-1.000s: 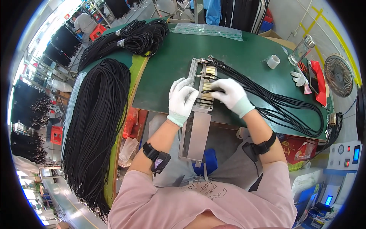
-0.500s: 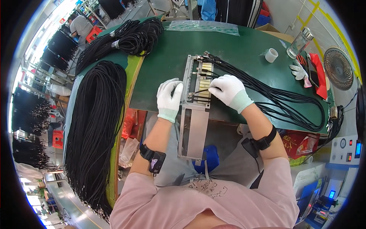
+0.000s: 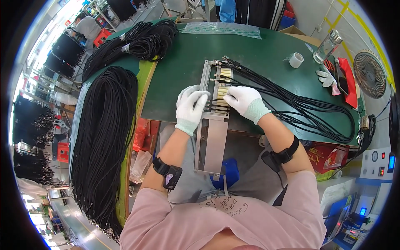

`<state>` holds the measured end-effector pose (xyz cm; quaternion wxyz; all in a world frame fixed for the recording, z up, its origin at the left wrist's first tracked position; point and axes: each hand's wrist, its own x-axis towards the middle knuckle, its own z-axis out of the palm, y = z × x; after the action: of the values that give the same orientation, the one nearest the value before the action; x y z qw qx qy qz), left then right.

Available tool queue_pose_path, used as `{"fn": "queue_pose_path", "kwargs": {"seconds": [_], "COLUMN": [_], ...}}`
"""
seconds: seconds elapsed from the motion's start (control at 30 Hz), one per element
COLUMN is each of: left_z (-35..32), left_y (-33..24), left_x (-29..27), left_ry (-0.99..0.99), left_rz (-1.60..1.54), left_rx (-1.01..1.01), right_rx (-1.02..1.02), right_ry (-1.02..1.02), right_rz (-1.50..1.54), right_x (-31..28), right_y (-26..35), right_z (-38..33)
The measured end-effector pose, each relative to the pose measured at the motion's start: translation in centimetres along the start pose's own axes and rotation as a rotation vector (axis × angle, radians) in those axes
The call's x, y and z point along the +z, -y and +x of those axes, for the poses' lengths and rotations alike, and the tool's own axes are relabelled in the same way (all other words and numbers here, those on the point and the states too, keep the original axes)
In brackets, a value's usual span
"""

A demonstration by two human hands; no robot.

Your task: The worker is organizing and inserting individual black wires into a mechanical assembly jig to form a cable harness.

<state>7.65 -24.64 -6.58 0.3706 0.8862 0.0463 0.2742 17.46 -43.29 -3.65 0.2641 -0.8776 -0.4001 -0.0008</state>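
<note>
A long metal fixture [image 3: 214, 143] lies across the table's front edge, with a row of cream-coloured blocks [image 3: 225, 75] along its upper part. Several black cables [image 3: 287, 98] run from it in a loop to the right. My left hand [image 3: 191, 107], in a white glove, is at the fixture's left side, thumb and fingertips closed on the end of one short stretch of cable. My right hand [image 3: 245, 101], gloved too, pinches the same cable [image 3: 216, 100] at the right side of the blocks. The cable's tip is hidden by my left fingers.
Large bundles of black cable [image 3: 104, 137] lie at the left. A clear plastic bag [image 3: 221, 30] is at the far edge of the green table [image 3: 179, 54]. Toward the right are a tape roll [image 3: 296, 60], a glass bottle [image 3: 328, 46], a spare glove [image 3: 326, 77] and a fan [image 3: 369, 74].
My left hand has moved right, onto the fixture, and its fingers have closed at the cable's end. My right hand has shifted slightly left, and the slanting cable now lies across the blocks.
</note>
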Motion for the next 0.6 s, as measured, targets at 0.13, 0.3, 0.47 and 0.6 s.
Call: {"fn": "queue_pose_path", "kwargs": {"seconds": [0.13,0.3,0.47,0.6], "left_z": [-0.3,-0.3,-0.1,-0.2], "left_y": [-1.3,-1.7,-1.8,-1.0], "left_x": [0.5,0.6,0.9,1.3], "left_ry": [0.037,0.168,0.188,0.138], "left_rz": [0.179,0.361,0.359,0.259], "left_rx": [0.221,0.238,0.232,0.208], "right_rx": [0.033,-0.040,0.098,0.118], "right_ry": [0.073,0.013,-0.209,-0.094], "right_rz": [-0.023,-0.126,-0.287,-0.255], "right_x": [-0.1,-2.0,-2.0,-1.8], "right_y": [0.4,-0.5,-4.1,-5.0], "right_z": [-0.2,-0.2,1.2,1.6]}}
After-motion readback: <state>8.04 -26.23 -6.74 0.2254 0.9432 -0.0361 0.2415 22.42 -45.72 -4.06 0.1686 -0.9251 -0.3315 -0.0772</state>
